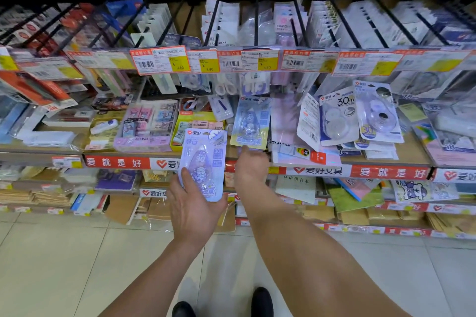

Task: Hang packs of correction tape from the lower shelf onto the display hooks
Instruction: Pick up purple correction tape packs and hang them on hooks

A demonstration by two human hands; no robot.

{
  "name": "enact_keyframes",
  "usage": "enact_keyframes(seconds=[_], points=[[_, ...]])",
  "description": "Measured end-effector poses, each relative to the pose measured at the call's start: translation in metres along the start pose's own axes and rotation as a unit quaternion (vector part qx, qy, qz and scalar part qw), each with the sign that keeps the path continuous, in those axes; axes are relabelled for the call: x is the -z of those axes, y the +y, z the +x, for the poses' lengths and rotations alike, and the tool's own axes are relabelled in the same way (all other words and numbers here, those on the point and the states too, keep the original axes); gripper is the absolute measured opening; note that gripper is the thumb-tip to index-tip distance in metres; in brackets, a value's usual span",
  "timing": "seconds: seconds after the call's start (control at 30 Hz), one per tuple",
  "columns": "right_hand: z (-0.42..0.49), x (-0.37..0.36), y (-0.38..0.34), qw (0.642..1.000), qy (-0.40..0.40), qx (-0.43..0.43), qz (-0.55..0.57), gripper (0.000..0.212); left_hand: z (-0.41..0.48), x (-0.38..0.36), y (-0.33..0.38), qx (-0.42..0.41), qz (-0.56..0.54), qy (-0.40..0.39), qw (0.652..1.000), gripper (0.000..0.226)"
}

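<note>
Plainly, the left hand [195, 203] held a flat lilac card-and-clear-blister pack of correction tape [203, 159] upright in front of the shelf edge, thumb curled over its near face and fingers wrapped behind its lower half, so that the top end was free for a peg; the right hand [251, 168] reached farther in, to a pale blue and yellow blister pack of correction tape [251, 121] that stood tilted on the wooden lower shelf [412, 153], just right of and beyond the lilac one; its fingertips met that pack's near bottom edge, but they were blurred and partly hidden, so whether they pinched it or merely touched it could not be told; above, the black metal display hooks [256, 20] jutted out over a strip of orange and yellow price labels [247, 60], most already carrying carded goods; farther right on the same shelf more tape packs leaned in a loose heap, among them a white blister pack marked 30m [337, 116]; to the left sat a clear box of pastel erasers [146, 123]; by this showing, neither pack was yet hung, and the next move would likely call for raising them past the label strip and threading each card's hole over a peg, which a grip on the lower end seemed to suit.
</note>
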State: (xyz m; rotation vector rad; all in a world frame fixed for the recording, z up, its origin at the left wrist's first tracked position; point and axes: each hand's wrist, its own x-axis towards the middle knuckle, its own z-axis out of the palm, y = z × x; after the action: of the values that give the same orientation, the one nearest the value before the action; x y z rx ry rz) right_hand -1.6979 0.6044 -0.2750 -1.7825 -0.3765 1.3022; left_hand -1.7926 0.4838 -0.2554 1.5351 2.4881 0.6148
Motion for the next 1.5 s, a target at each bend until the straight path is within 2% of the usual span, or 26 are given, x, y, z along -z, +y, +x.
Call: enact_keyframes(seconds=[0.1, 0.2, 0.27, 0.37, 0.4, 0.5, 0.63, 0.83, 0.97, 1.2, 1.37, 1.43, 1.5], points=[[-0.012, -0.002, -0.016, 0.986, 0.023, 0.138, -0.094, 0.025, 0.003, -0.003, 0.005, -0.016, -0.006, 0.005, 1.0, 0.111], [0.001, 0.001, -0.041, 0.95, 0.027, 0.242, -0.198, 0.042, 0.007, -0.006, 0.01, -0.015, -0.011, -0.009, 1.0, 0.111], [0.018, -0.001, -0.057, 0.913, 0.023, 0.282, -0.295, 0.056, 0.008, -0.008, 0.014, -0.018, -0.014, -0.014, 1.0, 0.11], [0.04, -0.005, -0.069, 0.825, 0.012, 0.317, -0.468, 0.072, 0.007, -0.01, 0.02, -0.015, -0.024, -0.019, 0.999, 0.111], [0.044, -0.006, -0.069, 0.811, 0.007, 0.314, -0.494, 0.075, 0.007, -0.011, 0.02, -0.017, -0.025, -0.019, 0.999, 0.111], [0.05, -0.007, -0.065, 0.808, -0.004, 0.295, -0.51, 0.076, 0.005, -0.012, 0.017, -0.018, -0.023, -0.022, 0.999, 0.112], [0.052, -0.01, -0.063, 0.783, 0.006, 0.325, -0.53, 0.07, 0.006, -0.009, 0.012, -0.014, -0.018, -0.026, 0.999, 0.112], [0.042, -0.005, -0.061, 0.764, -0.002, 0.344, -0.545, 0.063, 0.007, -0.001, 0.007, -0.01, -0.005, -0.022, 1.0, 0.111], [0.041, -0.009, -0.056, 0.787, -0.034, 0.315, -0.529, 0.069, 0.008, 0.0, 0.009, -0.005, -0.001, -0.03, 1.0, 0.111], [0.039, -0.014, -0.053, 0.824, -0.035, 0.296, -0.483, 0.077, 0.005, -0.002, 0.005, -0.012, 0.004, -0.032, 0.999, 0.109], [0.048, -0.013, -0.066, 0.915, -0.047, 0.262, -0.304, 0.057, 0.005, 0.002, 0.003, -0.012, 0.004, -0.029, 1.0, 0.11], [0.051, -0.011, -0.073, 0.945, -0.064, 0.215, -0.239, 0.057, 0.004, 0.003, 0.001, -0.004, 0.007, -0.032, 0.999, 0.111], [0.053, -0.007, -0.078, 0.97, -0.084, 0.157, -0.164, 0.048, 0.003, 0.005, 0.002, -0.002, 0.006, -0.033, 0.999, 0.112]])
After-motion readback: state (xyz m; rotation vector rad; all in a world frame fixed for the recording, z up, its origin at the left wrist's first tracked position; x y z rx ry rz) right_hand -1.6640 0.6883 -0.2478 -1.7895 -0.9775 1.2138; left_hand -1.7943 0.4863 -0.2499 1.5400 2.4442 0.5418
